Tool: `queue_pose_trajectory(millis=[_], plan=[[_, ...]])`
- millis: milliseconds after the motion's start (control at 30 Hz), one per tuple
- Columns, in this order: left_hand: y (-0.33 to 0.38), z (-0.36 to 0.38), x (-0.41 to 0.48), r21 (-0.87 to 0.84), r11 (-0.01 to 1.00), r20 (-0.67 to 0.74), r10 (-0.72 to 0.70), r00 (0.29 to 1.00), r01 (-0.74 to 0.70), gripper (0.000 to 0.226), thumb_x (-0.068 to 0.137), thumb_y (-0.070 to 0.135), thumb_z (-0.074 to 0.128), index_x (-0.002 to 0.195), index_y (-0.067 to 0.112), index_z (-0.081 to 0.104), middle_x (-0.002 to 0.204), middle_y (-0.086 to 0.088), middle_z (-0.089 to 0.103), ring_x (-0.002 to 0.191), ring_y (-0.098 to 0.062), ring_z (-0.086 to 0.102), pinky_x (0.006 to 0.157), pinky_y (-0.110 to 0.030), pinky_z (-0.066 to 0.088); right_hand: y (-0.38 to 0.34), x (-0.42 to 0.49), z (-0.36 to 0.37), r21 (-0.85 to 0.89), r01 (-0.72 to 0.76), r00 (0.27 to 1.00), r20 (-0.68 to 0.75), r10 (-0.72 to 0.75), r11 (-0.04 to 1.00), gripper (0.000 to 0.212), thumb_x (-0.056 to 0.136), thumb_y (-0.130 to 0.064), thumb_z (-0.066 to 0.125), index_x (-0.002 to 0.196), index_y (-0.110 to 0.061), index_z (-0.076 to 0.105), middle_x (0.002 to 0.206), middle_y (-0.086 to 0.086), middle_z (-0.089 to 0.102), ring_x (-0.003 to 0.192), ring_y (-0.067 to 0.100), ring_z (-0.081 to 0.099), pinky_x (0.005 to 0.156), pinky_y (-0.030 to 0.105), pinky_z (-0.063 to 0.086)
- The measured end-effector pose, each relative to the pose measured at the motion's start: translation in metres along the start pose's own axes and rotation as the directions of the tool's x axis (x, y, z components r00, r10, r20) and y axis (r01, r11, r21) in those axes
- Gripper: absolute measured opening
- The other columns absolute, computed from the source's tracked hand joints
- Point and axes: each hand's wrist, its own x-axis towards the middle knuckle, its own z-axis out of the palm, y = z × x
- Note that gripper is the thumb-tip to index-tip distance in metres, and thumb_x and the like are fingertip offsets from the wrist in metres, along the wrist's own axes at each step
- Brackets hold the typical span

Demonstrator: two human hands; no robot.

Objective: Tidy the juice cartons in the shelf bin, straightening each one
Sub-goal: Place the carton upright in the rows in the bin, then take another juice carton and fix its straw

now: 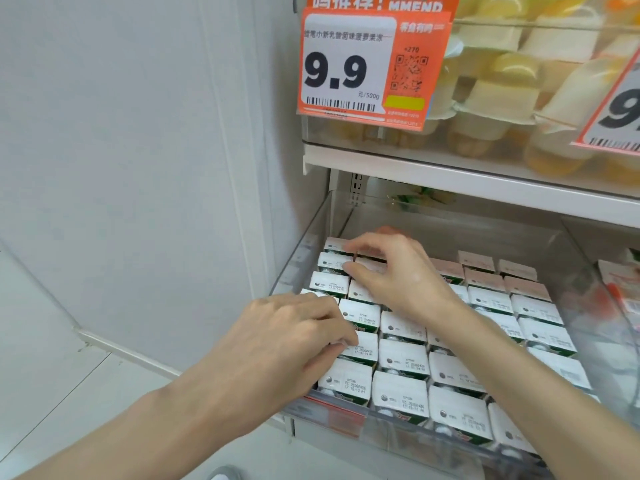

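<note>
Juice cartons (401, 362) stand packed in rows, white tops up, inside the clear shelf bin (304, 247) on the lower shelf. Both hands are in the bin's left side.

Right hand (398, 275): thumb and forefinger pinch a back carton (371, 266) in the second column. The other fingers are curled behind it and close together.

Left hand (287, 341): fingers bent and bunched, tips on the left edge of a front-left carton (360, 351), hooked over it. The thumb is hidden, so a full grip can't be confirmed.

Step in hand, as a guess: squaring up the left columns, which look a bit staggered against the bin wall compared with the right side.

To do it well:
- Keep the left hand as a stop on the front carton so the column doesn't creep forward while the right one twists its carton.
- Rotate the pinched carton in place and barely lift it. Neighbours are touching, so a big pull probably drags them askew.
- Line the top edges up with the carton just in front, then press it down flush.
- Work back to front, one column at a time.
- Pinch lightly, since the carton tops likely dent.

Risk: the back rows sit under the upper shelf (485, 181), so clearance for the wrist looks tight.

Pink-topped cartons (485, 282) at the back right look reasonably aligned already.
</note>
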Motion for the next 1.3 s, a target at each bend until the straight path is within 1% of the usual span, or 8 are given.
queue_pose_trajectory(millis=[167, 367, 567, 633, 833, 1000, 1133, 1300], plan=[[-0.003, 0.002, 0.002, 0.03, 0.999, -0.038, 0.014, 0.999, -0.013, 0.006, 0.091, 0.037, 0.075, 0.097, 0.039, 0.077, 0.092, 0.022, 0.07, 0.079, -0.003, 0.065, 0.071, -0.016, 0.039, 0.008, 0.025, -0.003, -0.171, -0.009, 0.989, 0.146, 0.035, 0.985, 0.035, 0.089, -0.05, 0.079, 0.119, -0.032, 0.073, 0.125, -0.002, 0.065, 0.129, 0.022, 0.055, 0.104, 0.046, 0.052], [-0.002, 0.006, 0.008, 0.09, 0.996, -0.07, 0.001, 0.998, 0.006, 0.006, 0.092, 0.042, 0.074, 0.09, 0.038, 0.078, 0.085, 0.02, 0.07, 0.073, -0.003, 0.059, 0.07, -0.015, 0.034, 0.008, 0.035, -0.005, -0.118, 0.046, 0.975, 0.22, -0.019, 0.992, 0.037, 0.089, -0.051, 0.078, 0.116, -0.025, 0.073, 0.124, -0.001, 0.065, 0.123, 0.021, 0.057, 0.106, 0.042, 0.05], [-0.003, 0.006, 0.018, 0.126, 0.992, -0.049, -0.001, 0.999, 0.007, 0.007, 0.088, 0.044, 0.081, 0.091, 0.039, 0.077, 0.08, 0.02, 0.068, 0.069, -0.007, 0.068, 0.056, -0.019, 0.037, -0.002, 0.008, -0.029, 0.171, 0.094, 0.994, 0.04, -0.103, 0.981, 0.03, 0.097, -0.043, 0.072, 0.121, -0.028, 0.062, 0.114, -0.017, 0.069, 0.108, -0.003, 0.064, 0.087, 0.019, 0.049], [-0.004, 0.006, 0.021, 0.111, 0.993, -0.058, -0.039, 0.998, 0.045, 0.005, 0.091, 0.045, 0.076, 0.091, 0.04, 0.075, 0.081, 0.022, 0.068, 0.069, -0.005, 0.069, 0.05, -0.021, 0.039, -0.001, -0.01, -0.038, 0.243, 0.112, 0.994, -0.034, -0.107, 0.963, 0.028, 0.097, -0.039, 0.073, 0.121, -0.028, 0.063, 0.114, -0.018, 0.07, 0.109, -0.003, 0.065, 0.087, 0.022, 0.053], [0.007, 0.004, 0.038, -0.246, 0.928, -0.11, -0.315, 0.943, 0.281, 0.014, 0.087, 0.05, 0.073, 0.089, 0.042, 0.062, 0.085, 0.029, 0.067, 0.081, 0.006, 0.067, 0.066, -0.016, 0.05, 0.015, -0.068, -0.064, 0.401, 0.058, 0.993, -0.117, -0.011, 0.914, 0.027, 0.095, -0.031, 0.077, 0.119, -0.025, 0.068, 0.11, -0.017, 0.074, 0.109, 0.003, 0.069, 0.097, 0.024, 0.056], [0.023, 0.009, 0.058, -0.486, 0.828, 0.036, -0.299, 0.954, 0.278, 0.05, 0.085, 0.063, 0.064, 0.131, 0.044, 0.064, 0.113, 0.028, 0.073, 0.106, 0.005, 0.07, 0.095, -0.033, 0.058, 0.024, -0.09, -0.069, 0.477, 0.005, 0.987, -0.141, 0.071, 0.879, 0.03, 0.093, -0.034, 0.074, 0.121, -0.023, 0.071, 0.111, -0.012, 0.076, 0.109, 0.006, 0.072, 0.098, 0.028, 0.057], [0.031, 0.016, 0.072, -0.651, 0.7, 0.139, -0.27, 0.953, 0.294, 0.026, 0.094, 0.031, 0.071, 0.119, 0.037, 0.07, 0.115, 0.03, 0.074, 0.107, 0.004, 0.072, 0.099, -0.025, 0.058, 0.027, -0.097, -0.069, 0.541, -0.007, 0.973, -0.189, 0.129, 0.841, 0.034, 0.089, -0.038, 0.073, 0.119, -0.02, 0.074, 0.108, -0.009, 0.078, 0.106, 0.004, 0.073, 0.096, 0.022, 0.057], [0.034, 0.022, 0.079, -0.758, 0.564, 0.164, -0.32, 0.933, 0.326, 0.024, 0.099, 0.024, 0.067, 0.12, 0.03, 0.074, 0.117, 0.021, 0.077, 0.108, -0.001, 0.074, 0.099, -0.021, 0.057, 0.026, -0.098, -0.067, 0.621, -0.106, 0.965, -0.125, 0.232, 0.776, 0.042, 0.086, -0.034, 0.08, 0.126, -0.024, 0.069, 0.112, -0.01, 0.078, 0.101, 0.004, 0.075, 0.09, 0.019, 0.058]])
